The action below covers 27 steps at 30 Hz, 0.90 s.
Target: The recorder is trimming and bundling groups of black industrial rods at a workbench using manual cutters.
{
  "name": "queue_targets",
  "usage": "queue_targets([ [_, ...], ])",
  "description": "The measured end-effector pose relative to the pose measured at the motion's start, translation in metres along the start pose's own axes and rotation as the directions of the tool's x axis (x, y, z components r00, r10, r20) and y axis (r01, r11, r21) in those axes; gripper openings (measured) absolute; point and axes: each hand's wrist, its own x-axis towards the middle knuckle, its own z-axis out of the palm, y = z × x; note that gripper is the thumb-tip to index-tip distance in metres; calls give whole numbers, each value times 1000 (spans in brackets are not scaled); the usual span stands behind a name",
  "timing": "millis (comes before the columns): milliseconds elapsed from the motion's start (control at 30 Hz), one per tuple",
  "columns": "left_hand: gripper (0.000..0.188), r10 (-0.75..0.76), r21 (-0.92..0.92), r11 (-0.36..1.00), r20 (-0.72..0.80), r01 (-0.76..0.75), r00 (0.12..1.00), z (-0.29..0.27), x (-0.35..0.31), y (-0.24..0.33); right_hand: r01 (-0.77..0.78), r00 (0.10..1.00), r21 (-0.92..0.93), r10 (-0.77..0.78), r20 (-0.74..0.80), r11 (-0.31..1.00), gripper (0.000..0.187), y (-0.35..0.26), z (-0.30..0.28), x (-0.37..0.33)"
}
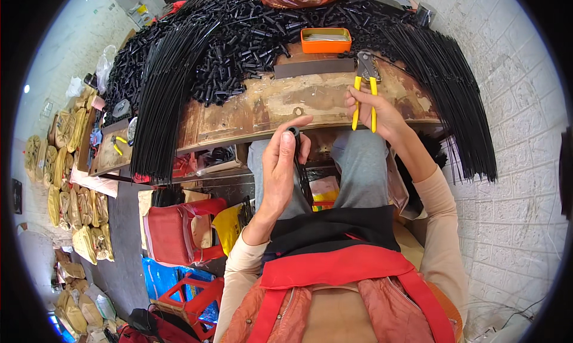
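Note:
My left hand (279, 171) is closed around a slim black part with a round, tube-like end (293, 131) showing at the thumb. Its dark shaft hangs down between my knees; how much of it is one piece I cannot tell. In my right hand (387, 115) are pliers (366, 65) with yellow handles and a dark metal head. They point away from me over the table's front part, the handles a little apart. A gap separates the two hands. The wooden table (262, 113) lies just beyond my left hand.
A heap of black tubular parts (245, 50) covers the table's back. Bundles of thin black rods overhang its edge at left (161, 98) and right (450, 92). An orange box (326, 41) stands behind a dark flat strip (313, 68). Red chair (174, 235) at left; white wall (513, 223) at right.

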Motion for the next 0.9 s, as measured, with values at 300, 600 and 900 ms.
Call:
queue_targets([
  [300, 50, 17, -14, 1000, -5, -17, 1000, -5, -3, 0, 70, 973, -388, -148, -177, 919, 16, -4, -12, 15],
  [600, 50, 15, -1, 1000, -15, -16, 1000, -8, -2, -1, 57, 952, -521, -205, -229, 851, 14, -7, -21, 18],
  [900, 49, 15, 69, 998, -21, -13, 1000, -6, 3, -1, 207, 962, -606, -271, -15, 768, 17, -1, 55, -34],
])
